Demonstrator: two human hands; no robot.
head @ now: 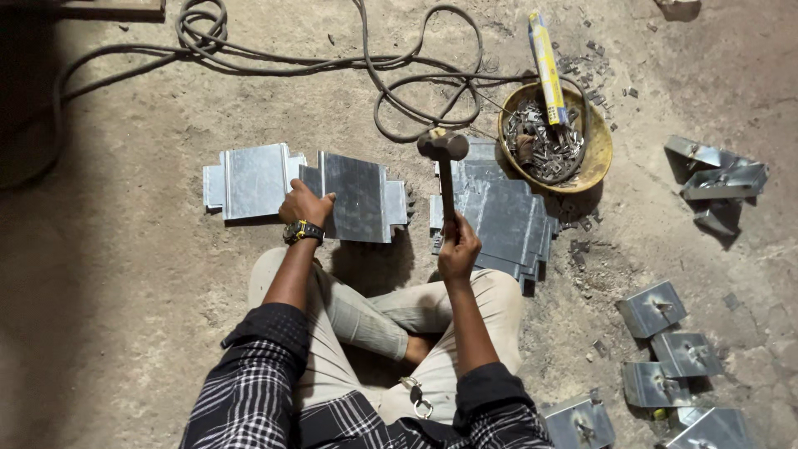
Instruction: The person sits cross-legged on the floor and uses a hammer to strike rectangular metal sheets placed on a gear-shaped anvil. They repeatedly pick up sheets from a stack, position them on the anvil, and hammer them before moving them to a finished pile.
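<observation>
The person sits cross-legged on a dusty floor (125,274), seen from above. The left hand (306,204), with a black and yellow watch (302,231) on its wrist, rests on the left edge of a notched metal sheet (359,198) that lies flat on the floor in front of the knees; the fingers curl over the sheet's edge, gripping it. A second, paler sheet (249,180) lies just beside it to the left, the two touching or slightly overlapping.

The right hand (458,249) is closed in a fist round the lower end of a hammer (445,170) handle. The hammer stands nearly upright, its head raised above the floor, between the gripped sheet and a stack of sheets (499,220) that lies to the right of the knees.

Beyond the stack sits a round yellowish bowl (597,150) filled with small metal pieces, with a yellow and blue packet (547,65) lying across its rim. A long cable (332,62) loops across the floor at the top. To the right, several folded metal boxes (665,341) lie scattered near the right leg, and more bent pieces (719,179) rest farther off. A bunch of keys (418,399) hangs at the person's waist.
</observation>
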